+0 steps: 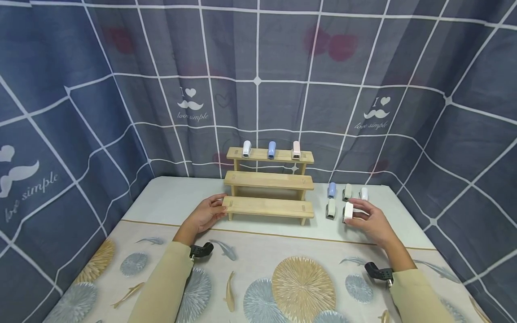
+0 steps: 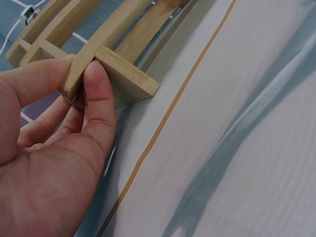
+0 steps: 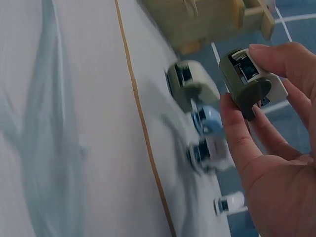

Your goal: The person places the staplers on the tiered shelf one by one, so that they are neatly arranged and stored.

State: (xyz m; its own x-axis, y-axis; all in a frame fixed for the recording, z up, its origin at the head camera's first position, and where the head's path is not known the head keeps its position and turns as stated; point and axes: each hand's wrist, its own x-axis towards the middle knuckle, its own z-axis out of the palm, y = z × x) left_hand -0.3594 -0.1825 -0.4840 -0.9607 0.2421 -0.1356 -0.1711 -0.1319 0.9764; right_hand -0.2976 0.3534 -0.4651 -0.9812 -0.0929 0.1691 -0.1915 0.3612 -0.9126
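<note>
A three-step wooden shelf (image 1: pixel 268 207) stands at the back of the table. My left hand (image 1: pixel 207 214) pinches the left end of its lowest step; in the left wrist view, thumb and forefinger (image 2: pixel 98 94) close on the wooden edge (image 2: pixel 81 69). To the shelf's right, my right hand (image 1: pixel 372 224) holds a small white stapler-like item (image 1: pixel 348 211). The right wrist view shows this item (image 3: pixel 242 74) between thumb and fingers, its underside dark olive. Three such items, white (image 1: pixel 246 149), blue (image 1: pixel 272 150) and pink (image 1: pixel 296 150), stand on the top step.
Right of the shelf stand a blue item (image 1: pixel 331 190), two greenish-grey ones (image 1: pixel 347 192) (image 1: pixel 330 208) and a white one (image 1: pixel 364 194). A patterned cloth (image 1: pixel 303 287) covers the table's near part. A dark checked curtain (image 1: pixel 226 103) surrounds the back and sides.
</note>
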